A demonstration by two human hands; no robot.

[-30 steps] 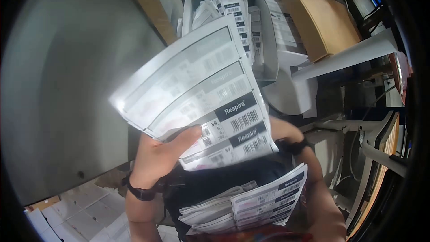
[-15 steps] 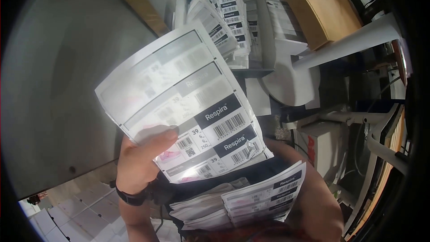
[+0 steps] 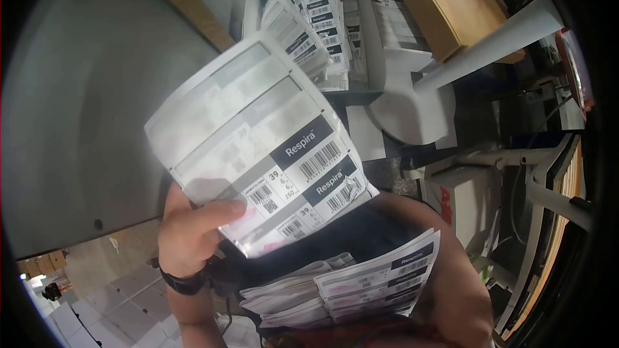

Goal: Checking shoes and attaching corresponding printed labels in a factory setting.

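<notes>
My left hand (image 3: 193, 225), with a black band on the wrist, grips a stack of label sheets (image 3: 296, 161) at its lower left edge, thumb on top. The sheets are white, with dark header blocks, barcodes and pink pictures, and their upper part is washed out by glare. A label is crumpled at the lower right corner. My right forearm (image 3: 458, 283) reaches up behind the sheets; that hand is hidden by them. Against my body, below, more label sheets (image 3: 380, 277) stand next to a folded bundle of paper (image 3: 290, 293).
Beyond the sheets, a dark green box (image 3: 358, 93) holds several label strips (image 3: 322, 16). A brown carton (image 3: 451, 6) and a white round-based stand (image 3: 412, 109) are to its right. A grey panel (image 3: 97, 103) fills the left side. A white metal frame (image 3: 554, 203) stands at right.
The held stack has tipped a little and shifted slightly down at the top, with glare now covering more of it. My left hand has moved slightly left, its grip kept.
</notes>
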